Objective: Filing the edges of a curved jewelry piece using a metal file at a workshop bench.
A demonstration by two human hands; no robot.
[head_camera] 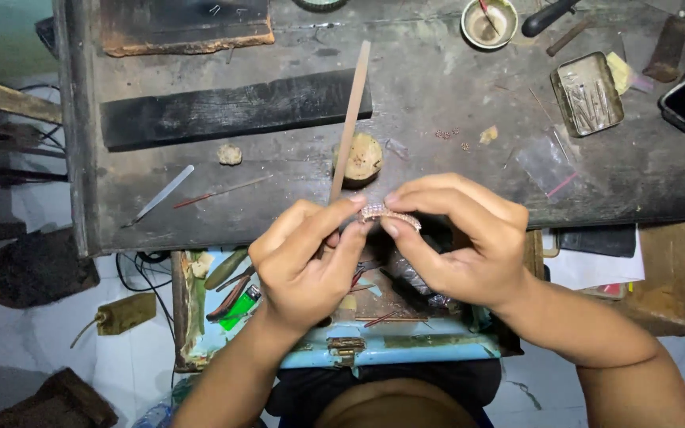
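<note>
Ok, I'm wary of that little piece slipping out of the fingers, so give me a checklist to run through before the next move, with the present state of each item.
1. Both hands on the piece: ok. Left hand and right hand pinch the small curved band by fingertips.
2. Stick in hand: ok. The long flat stick runs up from the left hand.
3. Catch below: ok. An open blue drawer sits under the hands.
4. Stick touching the band: cannot tell, fingers hide it.
5. Bench edge near: ok. The workbench lies just beyond the hands.
6. Band's stones all set: cannot tell, too small.
</note>
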